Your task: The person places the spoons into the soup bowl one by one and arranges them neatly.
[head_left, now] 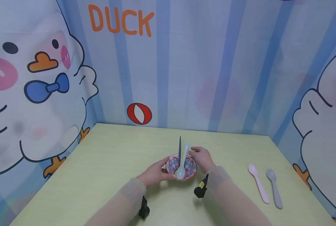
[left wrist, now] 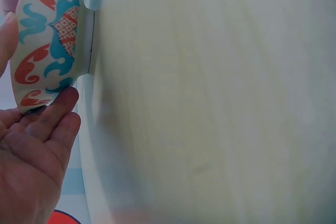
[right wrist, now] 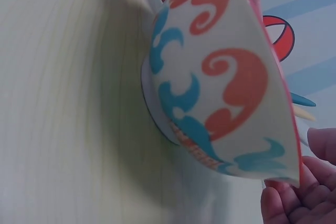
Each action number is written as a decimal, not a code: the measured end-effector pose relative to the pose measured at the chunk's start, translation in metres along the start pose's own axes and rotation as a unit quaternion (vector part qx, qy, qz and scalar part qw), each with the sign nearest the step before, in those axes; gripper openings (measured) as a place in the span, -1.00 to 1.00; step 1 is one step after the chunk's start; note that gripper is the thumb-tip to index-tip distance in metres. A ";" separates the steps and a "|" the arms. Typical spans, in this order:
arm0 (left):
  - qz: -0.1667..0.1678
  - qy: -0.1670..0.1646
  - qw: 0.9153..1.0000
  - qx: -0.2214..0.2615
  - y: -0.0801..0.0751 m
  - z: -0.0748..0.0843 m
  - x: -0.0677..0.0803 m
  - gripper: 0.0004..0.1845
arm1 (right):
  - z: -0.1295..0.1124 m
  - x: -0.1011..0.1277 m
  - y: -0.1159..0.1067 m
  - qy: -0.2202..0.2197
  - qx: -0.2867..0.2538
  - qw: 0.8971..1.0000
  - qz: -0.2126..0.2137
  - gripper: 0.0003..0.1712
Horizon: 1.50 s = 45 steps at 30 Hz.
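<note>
A small bowl (head_left: 191,169) with a red and blue pattern stands at the middle of the pale green table (head_left: 100,163). A light blue spoon (head_left: 182,168), a dark blue one and a yellow one lie in it, their handles pointing away from me. My left hand (head_left: 156,172) holds the bowl's left side, thumb at the rim. My right hand (head_left: 203,158) holds the right and far side. In the left wrist view my left hand's fingertips (left wrist: 65,98) touch the bowl (left wrist: 47,40) near its rim. In the right wrist view the right hand's fingers (right wrist: 299,198) curl at the bowl's (right wrist: 220,82) rim.
A pink spoon (head_left: 258,183) and a grey spoon (head_left: 275,188) lie side by side on the table to the right. Cartoon duck walls close in the table at the back and both sides.
</note>
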<state>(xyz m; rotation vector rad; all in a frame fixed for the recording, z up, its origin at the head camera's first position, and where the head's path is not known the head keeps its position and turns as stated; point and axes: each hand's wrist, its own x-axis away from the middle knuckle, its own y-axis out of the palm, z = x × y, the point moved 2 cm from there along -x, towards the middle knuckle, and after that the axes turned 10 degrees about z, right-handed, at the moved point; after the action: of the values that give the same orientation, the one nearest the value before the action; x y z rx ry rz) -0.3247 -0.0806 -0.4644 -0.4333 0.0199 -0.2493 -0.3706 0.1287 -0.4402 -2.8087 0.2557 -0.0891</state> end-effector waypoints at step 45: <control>0.004 -0.001 1.000 -0.006 0.000 0.000 0.001 0.01 | 0.050 0.033 -0.096 -0.007 0.087 0.996 0.001 -0.45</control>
<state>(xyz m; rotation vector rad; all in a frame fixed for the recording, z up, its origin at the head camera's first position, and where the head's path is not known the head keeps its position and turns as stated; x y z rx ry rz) -0.3242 -0.0810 -0.4645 -0.4448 0.0204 -0.2400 -0.3172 0.2278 -0.4561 -2.6357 0.2364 -0.0861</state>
